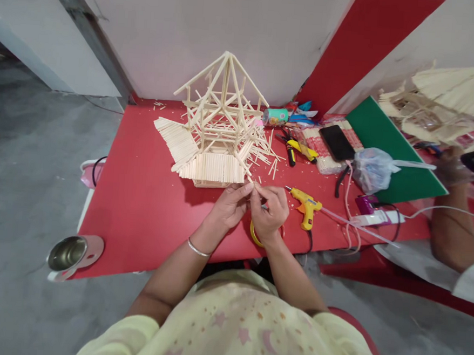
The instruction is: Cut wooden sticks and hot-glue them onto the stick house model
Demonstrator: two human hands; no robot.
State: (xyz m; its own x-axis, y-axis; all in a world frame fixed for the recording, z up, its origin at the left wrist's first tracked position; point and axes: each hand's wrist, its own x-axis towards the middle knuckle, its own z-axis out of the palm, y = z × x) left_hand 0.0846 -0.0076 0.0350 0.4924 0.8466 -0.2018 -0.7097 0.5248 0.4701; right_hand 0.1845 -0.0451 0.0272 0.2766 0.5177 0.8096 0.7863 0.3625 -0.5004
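Observation:
A house model of thin wooden sticks stands on the red table, with a slatted roof panel leaning at its left. Just in front of it my left hand and my right hand meet, both pinched on a small wooden stick held between the fingertips. A yellow ring of tape lies under my right wrist. A yellow glue gun lies on the table right of my right hand.
Loose sticks, yellow cutters, a black phone, a plastic bag and a green board crowd the right side. Another person's arm works at far right beside a second stick model. A steel cup stands at the left corner.

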